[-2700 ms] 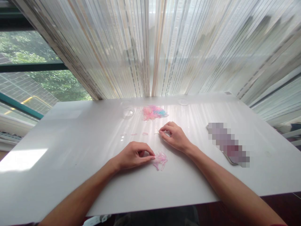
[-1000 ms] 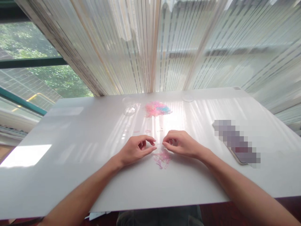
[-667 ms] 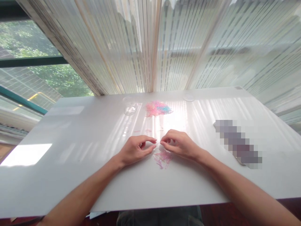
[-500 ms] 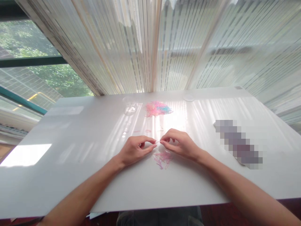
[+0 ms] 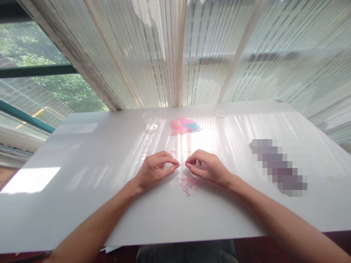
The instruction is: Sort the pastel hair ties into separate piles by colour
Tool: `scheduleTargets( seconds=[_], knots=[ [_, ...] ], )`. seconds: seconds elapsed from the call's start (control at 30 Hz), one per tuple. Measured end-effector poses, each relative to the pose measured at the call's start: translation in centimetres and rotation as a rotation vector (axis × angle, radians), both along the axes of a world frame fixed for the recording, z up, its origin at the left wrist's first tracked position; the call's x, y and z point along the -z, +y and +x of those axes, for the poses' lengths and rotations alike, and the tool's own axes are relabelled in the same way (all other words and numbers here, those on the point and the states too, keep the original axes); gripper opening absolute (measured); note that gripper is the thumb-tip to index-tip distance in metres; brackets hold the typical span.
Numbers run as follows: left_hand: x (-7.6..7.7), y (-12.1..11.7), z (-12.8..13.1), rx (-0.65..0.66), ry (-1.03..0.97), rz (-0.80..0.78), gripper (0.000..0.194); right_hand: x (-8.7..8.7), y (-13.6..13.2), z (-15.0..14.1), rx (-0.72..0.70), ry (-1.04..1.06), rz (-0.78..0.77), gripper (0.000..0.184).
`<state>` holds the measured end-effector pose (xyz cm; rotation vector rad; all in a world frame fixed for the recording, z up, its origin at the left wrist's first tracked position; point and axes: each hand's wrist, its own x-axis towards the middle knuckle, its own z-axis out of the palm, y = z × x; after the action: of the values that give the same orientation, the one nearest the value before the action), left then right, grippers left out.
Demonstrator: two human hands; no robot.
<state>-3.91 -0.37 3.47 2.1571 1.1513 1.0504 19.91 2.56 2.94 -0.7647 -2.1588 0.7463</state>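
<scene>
A thin pinkish rubber band (image 5: 182,164) is stretched in a short line between my two hands. One end is pinched between the thumb and forefinger of my left hand (image 5: 155,166). The thumb and forefinger of my right hand (image 5: 210,166) grip the other end. Just below the hands lies a small loose pile of pink and purple rubber bands (image 5: 189,185). Beyond them a few single bands are laid out in a row, among them a pink one (image 5: 173,151); my left hand hides part of this row.
Farther back is a larger heap of pink, orange and blue bands (image 5: 183,126). A clear plastic container (image 5: 151,125) stands to its left, a clear round lid (image 5: 221,111) to its right. A blurred-out oblong object (image 5: 278,168) lies right on the white table (image 5: 82,204).
My left hand has shifted slightly left and up, and the gap between the fingertips is wider with the band drawn straighter. My right hand has barely moved.
</scene>
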Motion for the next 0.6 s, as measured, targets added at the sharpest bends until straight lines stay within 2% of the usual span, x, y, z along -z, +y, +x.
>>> scheduleTargets(
  seconds=[0.1,0.17,0.27,0.4,0.6],
  knots=[
    [-0.3,0.7,-1.4,-0.080,0.076,0.075,0.011,0.2,0.0,-0.1,0.015,-0.001,-0.012,0.006],
    [-0.4,1.3,-2.7,-0.192,0.192,0.125,0.013,0.2,0.0,-0.1,0.023,-0.009,-0.023,0.009],
    [-0.4,2.2,-4.6,-0.284,0.319,0.122,0.016,0.2,0.1,0.1,0.037,-0.023,-0.036,0.014],
    [-0.2,2.7,-5.6,-0.289,0.405,0.048,0.021,0.2,0.2,0.4,0.045,-0.041,-0.041,0.015],
    [-0.1,2.6,-5.6,-0.284,0.472,0.011,0.026,0.0,0.4,0.6,0.043,-0.060,-0.016,0.011]
  ],
)
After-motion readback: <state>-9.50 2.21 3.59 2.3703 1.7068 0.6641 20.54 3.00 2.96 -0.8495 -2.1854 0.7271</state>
